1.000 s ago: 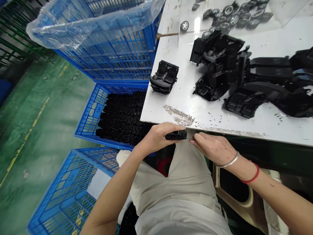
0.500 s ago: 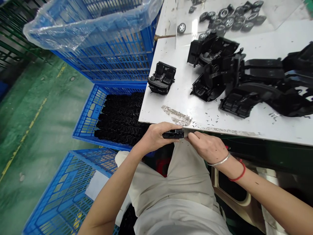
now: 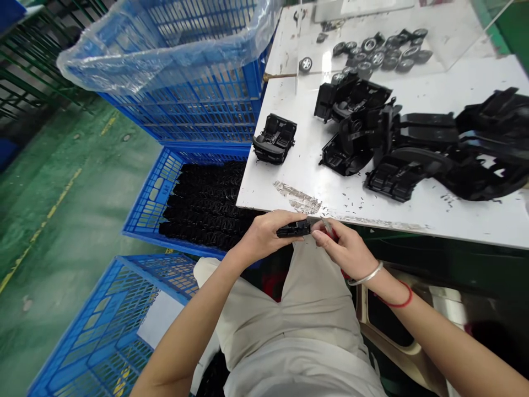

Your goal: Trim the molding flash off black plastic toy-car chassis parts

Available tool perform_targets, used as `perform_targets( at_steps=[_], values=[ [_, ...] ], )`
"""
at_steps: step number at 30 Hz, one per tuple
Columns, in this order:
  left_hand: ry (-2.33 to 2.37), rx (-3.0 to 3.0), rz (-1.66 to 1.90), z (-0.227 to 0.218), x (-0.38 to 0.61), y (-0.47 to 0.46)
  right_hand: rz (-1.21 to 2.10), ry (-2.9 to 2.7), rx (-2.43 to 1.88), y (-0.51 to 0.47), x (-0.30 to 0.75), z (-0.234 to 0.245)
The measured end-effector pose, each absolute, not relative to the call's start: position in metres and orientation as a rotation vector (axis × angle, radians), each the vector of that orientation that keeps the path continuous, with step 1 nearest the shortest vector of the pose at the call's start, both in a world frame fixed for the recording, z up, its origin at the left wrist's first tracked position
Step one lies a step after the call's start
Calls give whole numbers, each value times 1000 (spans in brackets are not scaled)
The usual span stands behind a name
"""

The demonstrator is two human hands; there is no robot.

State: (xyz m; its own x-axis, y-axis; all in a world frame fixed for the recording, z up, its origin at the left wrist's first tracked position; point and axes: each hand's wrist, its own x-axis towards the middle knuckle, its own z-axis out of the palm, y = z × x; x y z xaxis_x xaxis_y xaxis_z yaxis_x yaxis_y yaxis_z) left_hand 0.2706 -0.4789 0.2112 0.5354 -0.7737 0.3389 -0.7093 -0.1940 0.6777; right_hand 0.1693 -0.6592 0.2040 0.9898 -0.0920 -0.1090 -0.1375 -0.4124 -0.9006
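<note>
My left hand grips a small flat black plastic part just below the front edge of the white table. My right hand is closed around a small tool with a red handle; its thin metal tip touches the part's right end. A silver bangle and a red cord sit on my right wrist. Both hands hover over my lap.
On the table lie a black toy car seat piece, a heap of black car body parts, several small wheels and black shavings. To the left stand a blue crate of black parts, a plastic-lined crate and another crate.
My right hand has turned so the tool's tip now rests on the part's right end. The view shifted slightly; the left hand keeps its hold.
</note>
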Motion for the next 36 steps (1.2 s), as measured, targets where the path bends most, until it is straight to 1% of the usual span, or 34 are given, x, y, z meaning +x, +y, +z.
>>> perform_targets(
  at_steps=[4, 7, 14, 20, 27, 33, 35, 36],
  values=[
    [-1236, 1953, 7, 215, 263, -475, 179, 193, -1753, -656, 174, 208],
    [-1235, 1966, 45, 217, 258, -471, 255, 181, -1720, -656, 175, 210],
    [-1125, 1989, 97, 217, 249, -467, 46, 216, -1932, -660, 174, 215],
    [-1107, 1997, 101, 217, 245, -467, 97, 129, -1813, -655, 175, 218],
    [-1023, 2039, 135, 220, 241, -466, -41, 253, -1799, -656, 172, 218],
    [-923, 2116, 282, 214, 216, -478, 110, 260, -1603, -639, 167, 225],
    [-930, 2141, 222, 214, 205, -479, 81, 327, -1604, -637, 169, 226],
    [-946, 2151, 136, 216, 200, -478, 56, 335, -1638, -638, 170, 226]
  ],
)
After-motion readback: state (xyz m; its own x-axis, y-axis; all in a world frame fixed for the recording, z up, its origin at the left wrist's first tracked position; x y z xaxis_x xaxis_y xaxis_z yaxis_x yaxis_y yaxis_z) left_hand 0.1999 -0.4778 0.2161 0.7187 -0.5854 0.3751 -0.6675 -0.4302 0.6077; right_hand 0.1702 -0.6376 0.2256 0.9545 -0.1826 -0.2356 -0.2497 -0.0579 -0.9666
